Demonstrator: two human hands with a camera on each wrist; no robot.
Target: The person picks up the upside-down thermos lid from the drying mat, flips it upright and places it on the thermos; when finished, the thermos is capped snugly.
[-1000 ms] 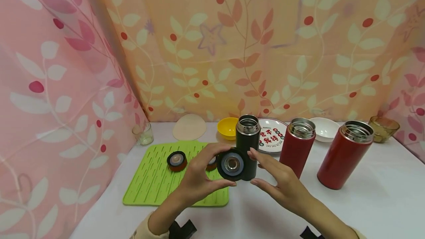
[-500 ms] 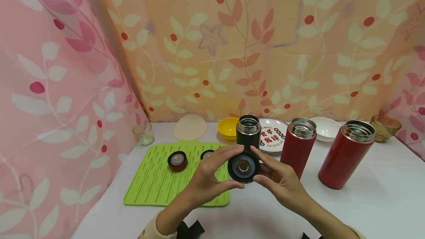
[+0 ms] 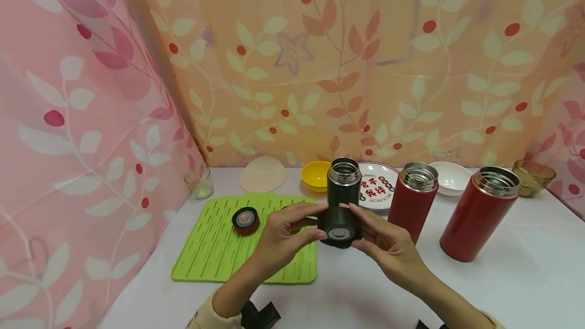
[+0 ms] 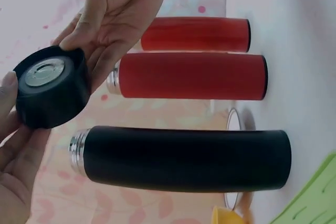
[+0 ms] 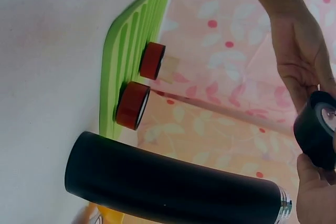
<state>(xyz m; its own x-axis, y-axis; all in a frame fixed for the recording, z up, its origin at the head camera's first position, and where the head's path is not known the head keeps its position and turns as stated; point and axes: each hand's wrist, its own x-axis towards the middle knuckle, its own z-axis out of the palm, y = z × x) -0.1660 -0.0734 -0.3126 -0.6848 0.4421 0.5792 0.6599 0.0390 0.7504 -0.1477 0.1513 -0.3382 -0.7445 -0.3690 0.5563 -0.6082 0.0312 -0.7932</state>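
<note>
Here both hands hold one black flask lid (image 3: pixel 339 227) in the air: the left hand (image 3: pixel 282 237) pinches its left rim between thumb and fingers, and the right hand (image 3: pixel 388 248) cups its right side with curled fingers. Just behind the grip stands the open black flask (image 3: pixel 344 185), uncapped. Right of the grip stand two red flasks (image 3: pixel 413 198). Left of it lies a green mat (image 3: pixel 215 248) bearing a red lid (image 3: pixel 246 220).

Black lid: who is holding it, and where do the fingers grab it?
Both hands hold the black lid by its round side wall: the left hand from the left, the right hand from the right, its underside facing the head camera.
</note>
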